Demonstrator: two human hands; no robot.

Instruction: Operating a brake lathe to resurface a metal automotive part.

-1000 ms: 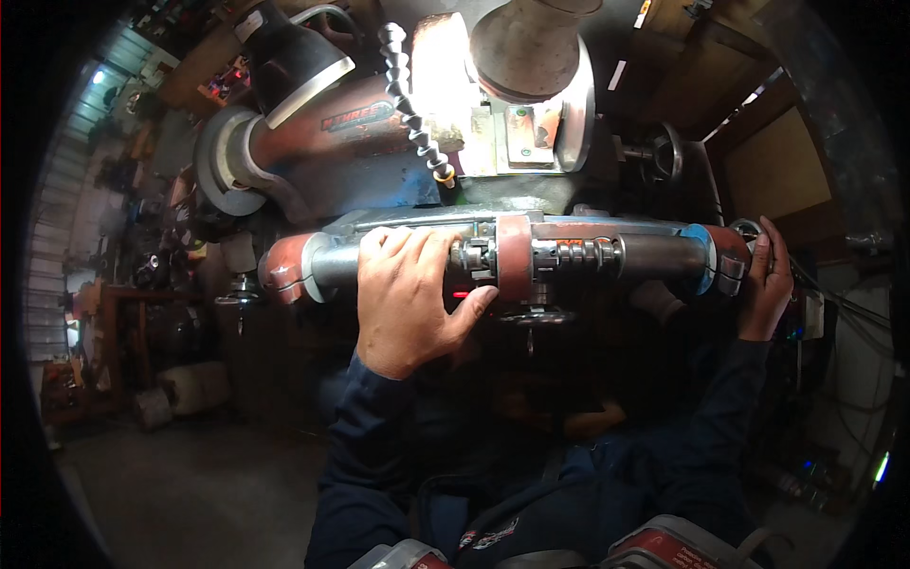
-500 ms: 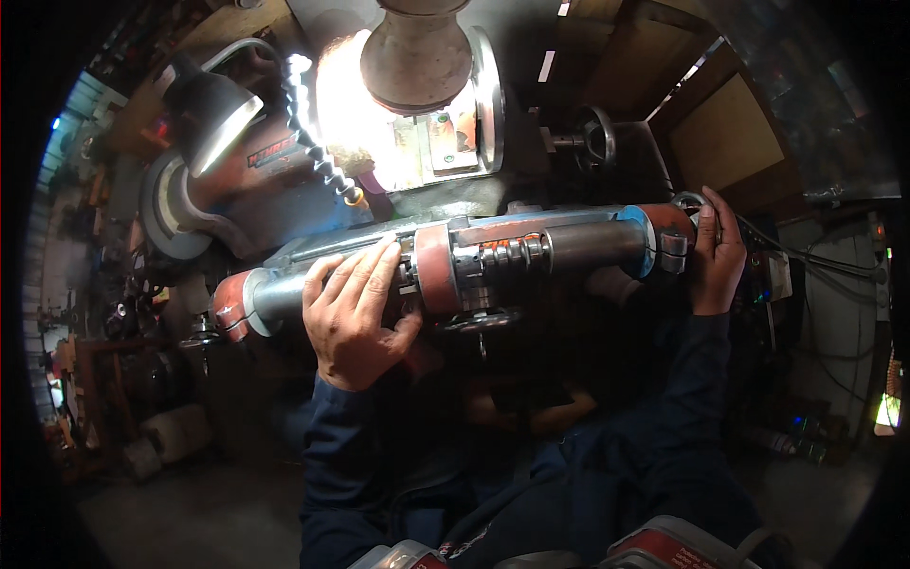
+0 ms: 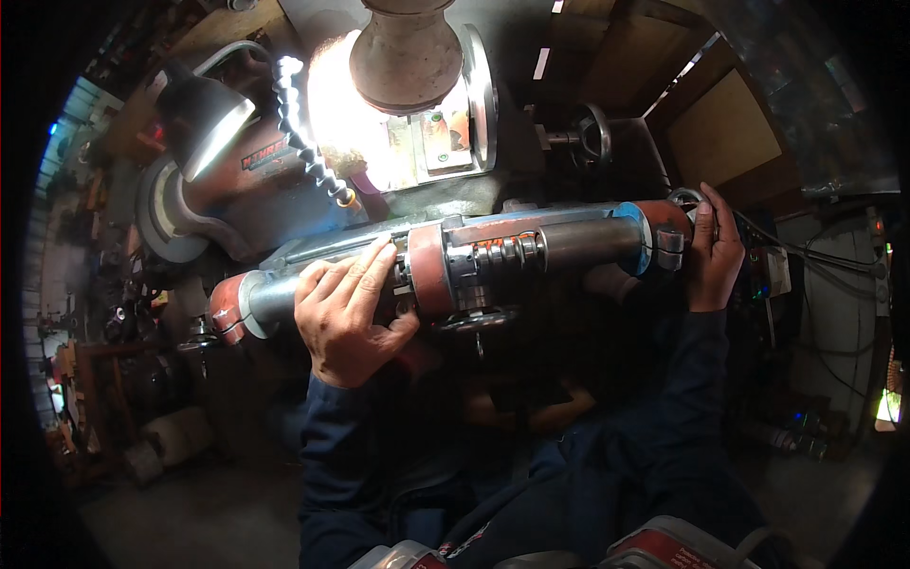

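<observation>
A long machine assembly lies across in front of me. My left hand (image 3: 346, 313) is closed over its left half, fingers on top and thumb below, gripping the shaft just left of the red collar (image 3: 431, 268). The hand hides most of what it holds. A steel sleeve (image 3: 273, 299) continues leftward from it. Right of the collar are a spring (image 3: 507, 250) and another steel sleeve (image 3: 590, 243). At the far right end, my right hand (image 3: 716, 251) is closed around a small metal handwheel (image 3: 684, 197), only partly visible, beside the red end bracket (image 3: 666, 223).
Behind the assembly stand a brightly lit grinding-type machine head (image 3: 408, 52), a black lamp (image 3: 204, 119) and a segmented coolant hose (image 3: 305, 142). A handwheel (image 3: 592, 137) sits at the back right, another handwheel (image 3: 479, 320) below the collar. Cables (image 3: 825, 256) hang at right.
The whole view has shifted slightly, so the machine appears a little further left. Both hands keep nearly the same places on the assembly; the left fingers look slightly more bent.
</observation>
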